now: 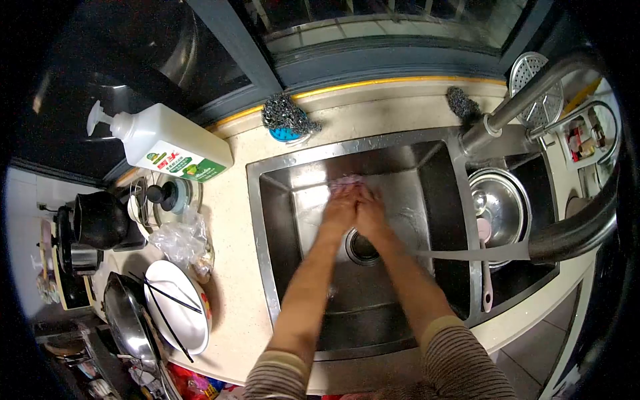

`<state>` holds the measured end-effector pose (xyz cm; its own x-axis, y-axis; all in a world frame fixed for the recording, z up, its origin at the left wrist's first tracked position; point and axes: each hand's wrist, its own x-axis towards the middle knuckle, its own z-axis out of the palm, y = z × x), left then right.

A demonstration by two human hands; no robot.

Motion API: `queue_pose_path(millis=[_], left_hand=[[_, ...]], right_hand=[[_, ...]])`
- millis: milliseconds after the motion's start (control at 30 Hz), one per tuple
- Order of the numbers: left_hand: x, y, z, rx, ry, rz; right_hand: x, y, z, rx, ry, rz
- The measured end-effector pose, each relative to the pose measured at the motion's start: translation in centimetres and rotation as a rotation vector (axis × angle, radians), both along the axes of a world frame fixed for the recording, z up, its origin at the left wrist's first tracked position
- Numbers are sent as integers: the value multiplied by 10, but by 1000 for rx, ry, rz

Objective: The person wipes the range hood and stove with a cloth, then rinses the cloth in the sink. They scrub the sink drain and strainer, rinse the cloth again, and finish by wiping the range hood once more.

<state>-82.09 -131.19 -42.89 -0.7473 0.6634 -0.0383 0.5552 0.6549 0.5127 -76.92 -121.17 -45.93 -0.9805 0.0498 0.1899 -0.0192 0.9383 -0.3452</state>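
Note:
Both hands are down in the large basin of a steel sink (287,280), side by side and touching, just beyond the drain (364,247). My left hand (340,205) and my right hand (371,208) press on a small pinkish cloth (348,180) against the basin floor. Only the cloth's far edge shows past the fingers, which are partly hidden and slightly blurred. Water (473,254) runs from the faucet (573,233) into the basin to the right of my hands. The basin floor looks wet.
Left of the sink are a big pump bottle (177,143), a plastic bag (183,240) and a white bowl (177,307) with black chopsticks. Steel-wool scrubbers (287,117) lie behind the basin. The smaller right basin holds a metal bowl (517,200) and a pink-handled spoon (487,287).

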Motion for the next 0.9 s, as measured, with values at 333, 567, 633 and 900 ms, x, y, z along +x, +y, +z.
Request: queue_pose_path(millis=[333,567,633,900], left_hand=[[75,70,43,29,-100,25],[71,26,67,149,22,70],[58,45,105,266,232,-5],[-33,97,165,196,616,-109]], right_hand=[[82,62,25,-28,-52,-117],[68,16,46,-899,-152,-252],[55,24,61,-1300,123,-348],[-53,68,145,-1676,584,-252]])
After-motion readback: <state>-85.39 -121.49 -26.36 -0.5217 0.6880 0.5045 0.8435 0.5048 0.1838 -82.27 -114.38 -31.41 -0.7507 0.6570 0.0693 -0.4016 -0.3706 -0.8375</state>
